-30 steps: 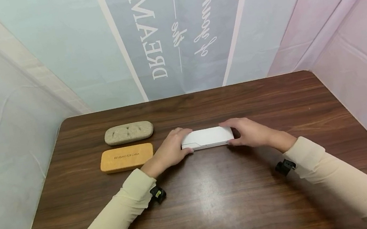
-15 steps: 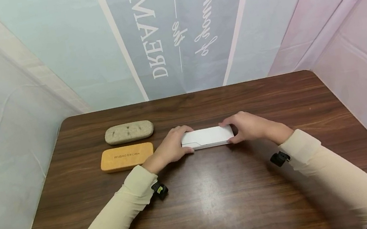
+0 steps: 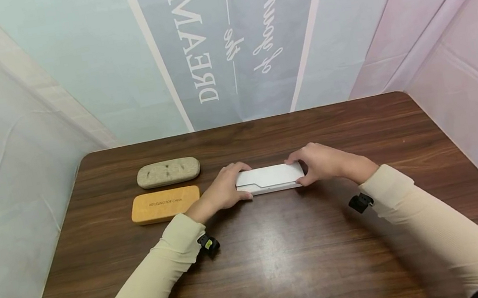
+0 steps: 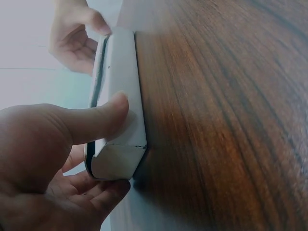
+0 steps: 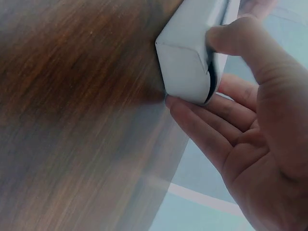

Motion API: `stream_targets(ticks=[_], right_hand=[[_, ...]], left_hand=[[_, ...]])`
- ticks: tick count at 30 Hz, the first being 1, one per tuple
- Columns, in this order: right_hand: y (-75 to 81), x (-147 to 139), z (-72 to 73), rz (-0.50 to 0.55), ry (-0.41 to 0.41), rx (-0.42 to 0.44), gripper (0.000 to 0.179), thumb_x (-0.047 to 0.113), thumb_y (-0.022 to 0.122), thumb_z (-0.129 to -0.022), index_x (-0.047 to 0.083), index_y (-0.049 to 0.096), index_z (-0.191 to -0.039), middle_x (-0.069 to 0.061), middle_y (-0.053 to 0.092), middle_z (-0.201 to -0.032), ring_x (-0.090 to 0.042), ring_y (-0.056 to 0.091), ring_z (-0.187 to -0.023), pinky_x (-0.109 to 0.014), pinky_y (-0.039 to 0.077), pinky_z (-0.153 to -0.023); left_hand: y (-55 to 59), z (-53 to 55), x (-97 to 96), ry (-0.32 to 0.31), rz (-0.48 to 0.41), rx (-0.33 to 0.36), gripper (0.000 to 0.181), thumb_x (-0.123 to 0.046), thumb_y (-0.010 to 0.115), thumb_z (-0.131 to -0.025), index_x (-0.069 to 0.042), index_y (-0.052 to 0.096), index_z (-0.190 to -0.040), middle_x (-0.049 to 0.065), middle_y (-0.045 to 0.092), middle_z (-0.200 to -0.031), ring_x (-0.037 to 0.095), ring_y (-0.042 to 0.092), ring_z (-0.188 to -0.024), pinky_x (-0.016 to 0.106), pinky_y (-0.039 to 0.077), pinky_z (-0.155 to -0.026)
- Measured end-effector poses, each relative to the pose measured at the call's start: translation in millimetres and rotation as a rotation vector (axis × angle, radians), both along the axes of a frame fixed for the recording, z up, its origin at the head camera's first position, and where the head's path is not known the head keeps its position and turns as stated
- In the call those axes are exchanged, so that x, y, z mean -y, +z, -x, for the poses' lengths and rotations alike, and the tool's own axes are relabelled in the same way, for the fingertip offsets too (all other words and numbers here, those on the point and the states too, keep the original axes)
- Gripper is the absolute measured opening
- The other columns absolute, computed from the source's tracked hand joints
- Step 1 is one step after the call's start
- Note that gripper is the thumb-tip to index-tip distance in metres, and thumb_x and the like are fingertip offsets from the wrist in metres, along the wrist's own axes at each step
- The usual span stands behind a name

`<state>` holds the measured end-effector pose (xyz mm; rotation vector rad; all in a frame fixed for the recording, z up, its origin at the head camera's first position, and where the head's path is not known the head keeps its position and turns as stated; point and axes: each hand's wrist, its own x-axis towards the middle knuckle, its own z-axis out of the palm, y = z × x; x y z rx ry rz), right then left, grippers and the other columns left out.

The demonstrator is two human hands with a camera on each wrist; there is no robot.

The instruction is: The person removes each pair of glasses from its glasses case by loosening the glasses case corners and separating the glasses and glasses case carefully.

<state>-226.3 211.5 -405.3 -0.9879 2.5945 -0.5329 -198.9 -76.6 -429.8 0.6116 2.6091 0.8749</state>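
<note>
Head view: the left hand (image 3: 225,188) and right hand (image 3: 323,162) each grip one end of a white case (image 3: 269,179) on the surface (image 3: 275,258), near a yellow case (image 3: 166,211).

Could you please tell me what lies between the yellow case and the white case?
In the head view, the left hand lies between the yellow case and the white case, holding the white case's left end.

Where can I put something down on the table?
Lots of bare table lies between the two sleeves, nearer than the white case; more lies right of the right hand, toward the pink cloth. It's crowded on the left, where the yellow case, beige case and left hand sit close together.
</note>
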Motion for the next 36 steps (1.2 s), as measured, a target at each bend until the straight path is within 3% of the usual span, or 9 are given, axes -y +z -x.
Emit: stream_targets(ticks=[6, 13, 23, 36], right_hand=[[-1.5, -4.2, 8.8, 0.112, 0.01, 0.109, 0.044, 0.006, 0.079, -0.085, -0.007, 0.067, -0.125, -0.014, 0.073, -0.11, -0.014, 0.071, -0.089, -0.03, 0.058, -0.074], [0.0, -6.6, 14.6, 0.146, 0.006, 0.195, 0.042, 0.006, 0.077, -0.088, -0.009, 0.066, -0.126, -0.016, 0.071, -0.114, -0.021, 0.071, -0.096, -0.032, 0.058, -0.079], [2.1, -12.6, 15.0, 0.128, -0.028, 0.24, 0.048, 0.014, 0.074, -0.093, -0.004, 0.062, -0.135, -0.016, 0.069, -0.124, -0.023, 0.07, -0.106, -0.04, 0.057, -0.088], [-7.6, -18.1, 15.4, 0.203, -0.124, 0.258, 0.039, 0.022, 0.069, -0.1, 0.003, 0.064, -0.134, -0.014, 0.065, -0.131, -0.032, 0.063, -0.12, -0.048, 0.05, -0.1]], left_hand=[[-1.9, 1.2, 0.7, 0.003, 0.009, 0.024, 0.065, -0.022, 0.083, -0.087, -0.01, 0.051, -0.142, 0.011, 0.052, -0.144, 0.031, 0.041, -0.139, 0.046, 0.038, -0.111], [-2.6, 0.9, 2.2, 0.009, -0.003, 0.034, 0.069, -0.023, 0.083, -0.088, -0.011, 0.048, -0.146, 0.011, 0.048, -0.151, 0.031, 0.035, -0.146, 0.048, 0.034, -0.115], [-4.5, -2.9, 1.5, 0.028, -0.009, -0.033, 0.078, -0.023, 0.085, -0.085, -0.014, 0.044, -0.151, 0.015, 0.049, -0.142, 0.029, 0.053, -0.126, 0.045, 0.045, -0.105], [-5.1, -3.2, 3.1, 0.034, -0.005, -0.051, 0.086, -0.023, 0.087, -0.083, -0.015, 0.039, -0.155, 0.017, 0.047, -0.144, 0.032, 0.057, -0.121, 0.047, 0.047, -0.102]])
